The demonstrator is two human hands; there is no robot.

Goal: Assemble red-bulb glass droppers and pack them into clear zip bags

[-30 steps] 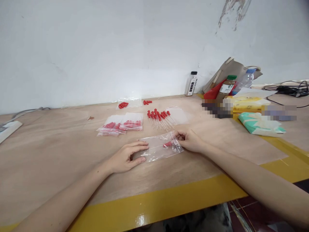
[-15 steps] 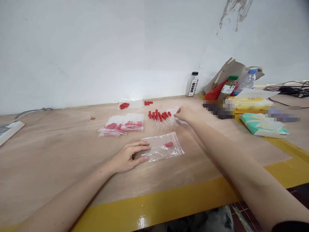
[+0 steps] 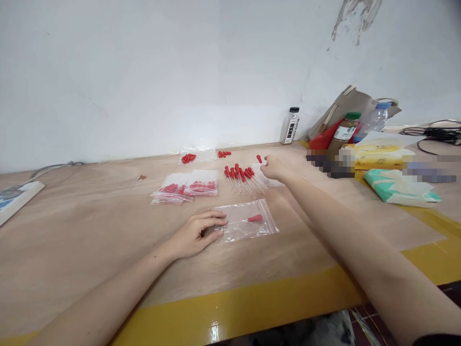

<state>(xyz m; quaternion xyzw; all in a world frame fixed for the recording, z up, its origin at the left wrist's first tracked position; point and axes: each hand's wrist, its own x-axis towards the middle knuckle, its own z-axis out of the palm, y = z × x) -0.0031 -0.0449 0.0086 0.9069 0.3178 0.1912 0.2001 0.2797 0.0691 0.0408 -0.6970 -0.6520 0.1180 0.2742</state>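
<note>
My left hand (image 3: 198, 232) lies palm down on the table with its fingers stretched out, the fingertips resting on the left end of a clear zip bag (image 3: 236, 231). Inside that bag is a glass dropper with a red rubber bulb (image 3: 255, 218). Farther out, my right hand (image 3: 274, 168) is closed in a pinch on another dropper (image 3: 259, 158); its red bulb shows beside the fingertips and its stem is mostly hidden. Just left of this hand lies a pile of red-bulbed droppers (image 3: 239, 174). Flat bags (image 3: 272, 181) lie beneath the hand.
Filled zip bags (image 3: 185, 186) lie stacked left of the pile. Loose red bulbs (image 3: 188, 158) sit near the wall on clear plastic. At right stand a black-capped bottle (image 3: 290, 126), a green-capped bottle (image 3: 345, 132) and tissue packs (image 3: 399, 187). Yellow tape (image 3: 223, 307) covers the front edge.
One red dropper bulb now shows apart from the pile, raised beside my right fingertips. My left hand stays on the bag. The whole view has shifted slightly.
</note>
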